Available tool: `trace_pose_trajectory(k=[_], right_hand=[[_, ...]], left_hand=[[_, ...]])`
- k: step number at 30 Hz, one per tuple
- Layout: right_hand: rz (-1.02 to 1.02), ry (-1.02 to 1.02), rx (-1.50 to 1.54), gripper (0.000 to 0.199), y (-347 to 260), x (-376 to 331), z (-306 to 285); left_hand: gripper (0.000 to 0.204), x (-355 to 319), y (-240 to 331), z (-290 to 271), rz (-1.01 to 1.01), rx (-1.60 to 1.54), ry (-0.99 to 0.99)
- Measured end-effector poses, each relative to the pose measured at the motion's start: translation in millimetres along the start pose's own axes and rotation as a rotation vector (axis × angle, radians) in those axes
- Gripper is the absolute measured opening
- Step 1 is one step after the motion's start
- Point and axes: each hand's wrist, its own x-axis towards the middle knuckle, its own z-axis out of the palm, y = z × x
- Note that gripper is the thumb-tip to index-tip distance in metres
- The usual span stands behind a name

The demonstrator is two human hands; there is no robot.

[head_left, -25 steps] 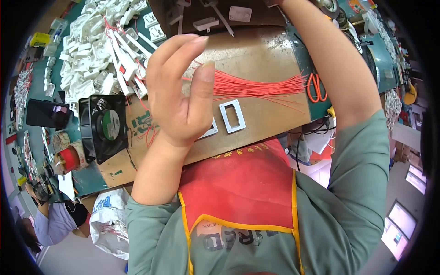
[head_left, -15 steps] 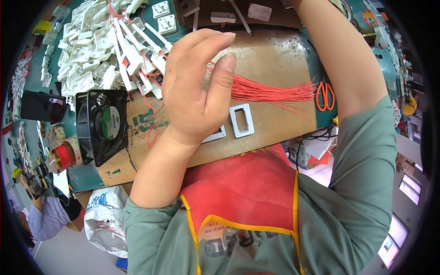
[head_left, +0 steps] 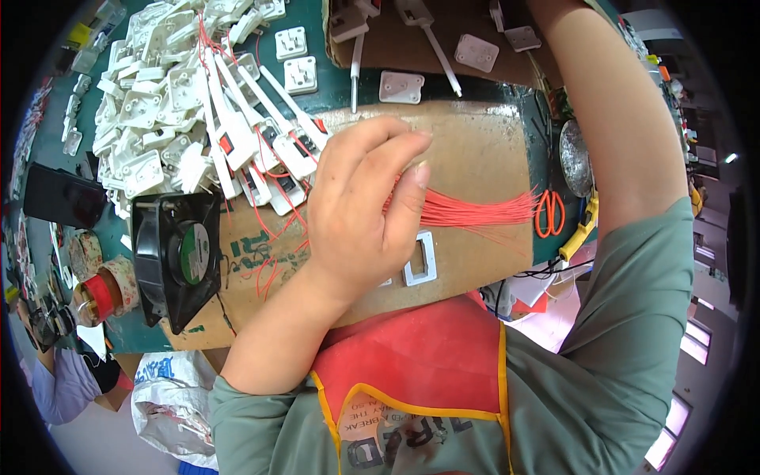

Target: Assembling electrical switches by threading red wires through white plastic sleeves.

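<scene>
Head view, looking down at a cluttered bench, biggest stuff first:

- Cardboard sheet [head_left: 483,158] covers the middle of the green workbench [head_left: 313,99], and all the handling is going on over it.
- Pile of white plastic switch plates [head_left: 150,111] fills the upper left, with several long white rocker-switch assemblies [head_left: 237,134] fanned out at its edge, red leads trailing off them.
- Black square cooling fan [head_left: 176,257] stands on edge at the left of the cardboard.
- Left hand [head_left: 356,214] is raised over the cardboard, thumb and fingers pinched together on one end of a bundle of thin red wires [head_left: 475,212]. The free ends fan out to the right, toward the orange-handled scissors [head_left: 549,214].
- Right arm reaches up past the top edge, so the right hand is out of frame and I can't say what its grip is doing.
- Small white rectangular frame [head_left: 419,257] lies flat on the cardboard just below the wires.

My read: this is the wire-picking step, bundle held ready so single leads can be pulled off for the switches. Next move probably calls for a steady pinch so one strand separates without dragging the rest loose, and the other hand needs to come back down to take it.
</scene>
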Motion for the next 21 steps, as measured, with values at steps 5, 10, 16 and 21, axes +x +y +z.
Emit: trace_pose_trajectory(k=[5,10,16,21], right_hand=[[0.052,0.02,0.132,0.026,-16.2,23.4,-22.7],[0.135,0.027,0.278,0.026,-27.5,24.3,-38.7],[0.242,0.027,0.465,0.025,-40.5,16.0,-49.8],[0.32,0.012,0.626,0.025,-58.7,12.7,-53.1]], left_hand=[[0.023,-0.5,2.6,1.6,-0.068,-0.031,-0.038],[0.022,3.8,4.2,-2.9,-0.017,0.019,-0.032],[0.02,3.8,6.0,-4.2,-0.049,0.028,-0.076],[0.02,3.7,5.9,-2.9,-0.052,0.038,-0.047]])
